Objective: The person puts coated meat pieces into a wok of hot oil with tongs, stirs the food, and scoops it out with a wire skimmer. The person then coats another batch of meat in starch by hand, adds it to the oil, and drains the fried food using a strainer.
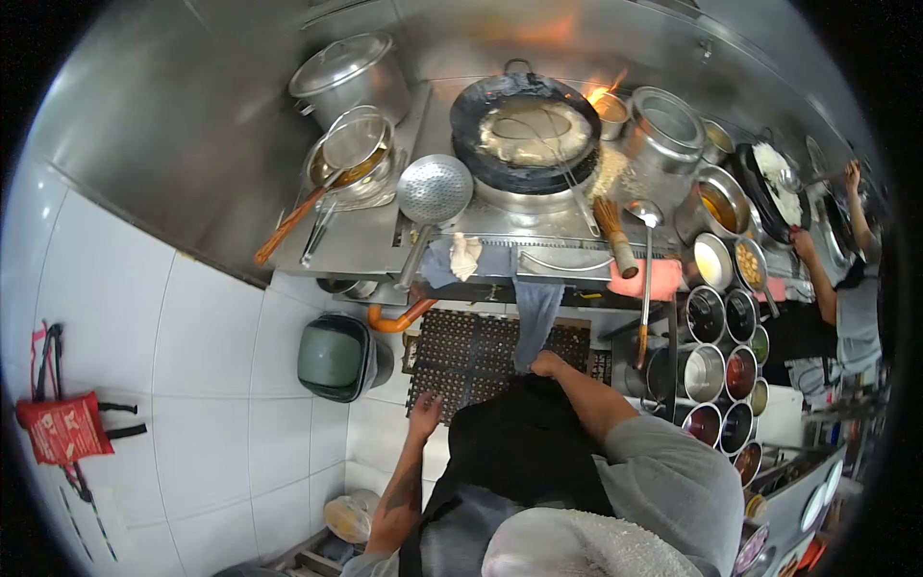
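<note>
My right hand (544, 364) is closed on the lower end of a blue-grey cloth (536, 313) that hangs from the stove's front edge. My left hand (426, 415) hangs to the left of my black apron, above the dark perforated floor mat (461, 356); its fingers are too small to read clearly. Beyond the cloth, a large black wok (471, 111) holds pale food in liquid, with a wire skimmer (580, 200) resting across its rim. A perforated ladle (436, 189) lies left of the wok.
Flames (606, 91) rise behind a small pot. A bamboo brush (615, 236) and long ladle (645, 288) lie at the right. Several sauce containers stand farther right, where another person's hands (802, 242) work at a wok of rice (784, 183). A bin (332, 358) stands at the left.
</note>
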{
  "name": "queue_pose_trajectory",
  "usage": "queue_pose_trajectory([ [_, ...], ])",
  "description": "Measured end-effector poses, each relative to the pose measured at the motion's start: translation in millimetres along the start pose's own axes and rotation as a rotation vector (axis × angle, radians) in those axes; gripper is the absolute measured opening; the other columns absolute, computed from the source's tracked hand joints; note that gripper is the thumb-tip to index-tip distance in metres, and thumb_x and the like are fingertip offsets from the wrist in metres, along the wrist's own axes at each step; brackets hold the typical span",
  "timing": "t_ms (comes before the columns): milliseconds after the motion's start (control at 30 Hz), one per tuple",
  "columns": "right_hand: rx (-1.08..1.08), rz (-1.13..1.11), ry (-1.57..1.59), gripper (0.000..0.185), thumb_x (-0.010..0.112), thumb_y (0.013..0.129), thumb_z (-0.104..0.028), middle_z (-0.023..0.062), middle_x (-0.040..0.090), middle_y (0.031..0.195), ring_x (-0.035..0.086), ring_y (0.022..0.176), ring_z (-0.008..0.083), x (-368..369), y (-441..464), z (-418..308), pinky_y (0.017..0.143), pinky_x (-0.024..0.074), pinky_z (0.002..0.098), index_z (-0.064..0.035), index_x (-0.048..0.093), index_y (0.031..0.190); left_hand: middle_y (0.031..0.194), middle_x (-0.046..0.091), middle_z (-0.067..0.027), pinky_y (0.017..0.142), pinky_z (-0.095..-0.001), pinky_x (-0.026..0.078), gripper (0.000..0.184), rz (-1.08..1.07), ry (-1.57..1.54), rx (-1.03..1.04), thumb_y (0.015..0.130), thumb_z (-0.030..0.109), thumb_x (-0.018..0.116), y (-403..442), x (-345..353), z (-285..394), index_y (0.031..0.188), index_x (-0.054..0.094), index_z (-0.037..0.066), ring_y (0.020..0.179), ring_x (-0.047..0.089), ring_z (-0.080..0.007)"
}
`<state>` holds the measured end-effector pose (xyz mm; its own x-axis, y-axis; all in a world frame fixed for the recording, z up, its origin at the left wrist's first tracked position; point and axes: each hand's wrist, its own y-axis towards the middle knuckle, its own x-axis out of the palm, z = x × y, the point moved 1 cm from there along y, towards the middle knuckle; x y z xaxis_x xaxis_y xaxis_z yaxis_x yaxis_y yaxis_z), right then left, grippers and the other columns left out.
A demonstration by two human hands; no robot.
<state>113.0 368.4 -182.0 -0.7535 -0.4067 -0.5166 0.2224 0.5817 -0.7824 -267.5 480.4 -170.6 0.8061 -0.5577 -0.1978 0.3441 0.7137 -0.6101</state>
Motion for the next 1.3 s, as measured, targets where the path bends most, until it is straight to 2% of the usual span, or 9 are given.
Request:
queue_pose_trajectory([
  [167,-0.194,0.194,0.242,0.049,0.049,0.079,-0.028,0.0233,0.057,0.115,0.055,0.107,0.0339,-55,-110,-58,0.091,0.0437,0.0414,0.0027,0.054,0.116,0.109,0.060,-0.0195,0.081,-0.0369,0.047,0.063,-0.159,0.397,0.363,0.086,0.050,0.052,64,144,130,0.126,0.047,0.001,0.095,0.061,-0.0292],
  [233,-0.164,-0.335,1.414,0.040,0.045,0.082,-0.029,0.0201,0.062,0.103,0.062,0.092,0.0321,-73,-117,-62,0.076,0.0479,0.0464,0.0002,0.056,0.107,0.107,0.061,-0.0160,0.073,-0.0391,0.050,0.060,-0.401,-0.105,0.013,0.087,0.052,0.047,70,192,149,0.122,0.051,0.003,0.094,0.061,-0.0272],
  [433,0.093,-0.193,1.462,0.031,0.044,0.085,-0.028,0.0147,0.065,0.090,0.064,0.071,0.0233,-82,-65,-14,0.059,0.0499,0.0351,-0.0033,0.057,0.098,0.087,0.064,-0.0118,0.060,-0.0378,0.052,0.050,-0.677,-0.549,-0.309,0.090,0.047,0.046,99,269,167,0.113,0.056,0.004,0.076,0.064,-0.0243],
  [633,-0.053,0.151,0.618,0.023,0.051,0.082,-0.019,0.0118,0.065,0.071,0.064,0.062,0.0165,-88,-56,6,0.052,0.0496,0.0289,-0.0014,0.065,0.077,0.096,0.063,-0.0206,0.077,-0.0417,0.050,0.050,-0.164,1.049,0.523,0.080,0.037,0.061,86,255,210,0.112,0.055,-0.001,0.086,0.062,-0.0335],
  [700,-0.028,0.167,0.652,0.031,0.052,0.083,-0.024,0.0103,0.063,0.061,0.063,0.055,0.0177,-95,-48,20,0.054,0.0512,0.0319,-0.0004,0.066,0.067,0.101,0.061,-0.0236,0.084,-0.0405,0.047,0.053,-0.156,1.080,0.364,0.077,0.039,0.064,79,263,233,0.114,0.056,0.001,0.092,0.059,-0.0376],
  [867,-0.040,0.101,0.366,0.051,0.052,0.084,-0.049,0.0148,0.066,0.076,0.063,0.057,0.0238,-132,-83,20,0.068,0.0514,0.0353,-0.0004,0.067,0.082,0.093,0.064,-0.0154,0.070,-0.0344,0.050,0.047,-0.128,0.625,0.858,0.083,0.030,0.063,50,306,305,0.116,0.052,0.000,0.081,0.063,-0.0244],
  [933,-0.102,0.163,0.373,0.050,0.055,0.083,-0.049,0.0136,0.065,0.074,0.062,0.055,0.0220,-136,-110,21,0.062,0.0513,0.0337,-0.0005,0.065,0.090,0.087,0.059,-0.0079,0.059,-0.0246,0.046,0.063,-0.290,0.315,0.579,0.086,0.032,0.062,93,348,320,0.130,0.035,-0.004,0.074,0.056,-0.0118],
  [1033,-0.266,0.167,0.381,0.052,0.058,0.083,-0.045,0.0123,0.065,0.079,0.063,0.057,0.0197,-120,-124,39,0.057,0.0508,0.0321,-0.0011,0.058,0.110,0.127,0.041,-0.0226,0.063,-0.0346,0.048,0.083,-0.493,-0.154,0.052,0.081,0.045,0.064,96,383,394,0.136,0.023,-0.003,0.086,0.060,-0.0258],
  [1300,-0.093,0.482,1.105,0.033,0.062,0.085,-0.025,0.0107,0.064,0.076,0.062,0.061,0.0166,-10,-198,97,0.056,0.0490,0.0306,0.0011,0.058,0.104,0.060,0.052,-0.0038,0.034,-0.0260,0.035,0.016,-0.243,-0.240,0.492,0.087,0.013,0.058,103,353,511,0.089,0.048,0.001,0.042,0.046,-0.0116],
])
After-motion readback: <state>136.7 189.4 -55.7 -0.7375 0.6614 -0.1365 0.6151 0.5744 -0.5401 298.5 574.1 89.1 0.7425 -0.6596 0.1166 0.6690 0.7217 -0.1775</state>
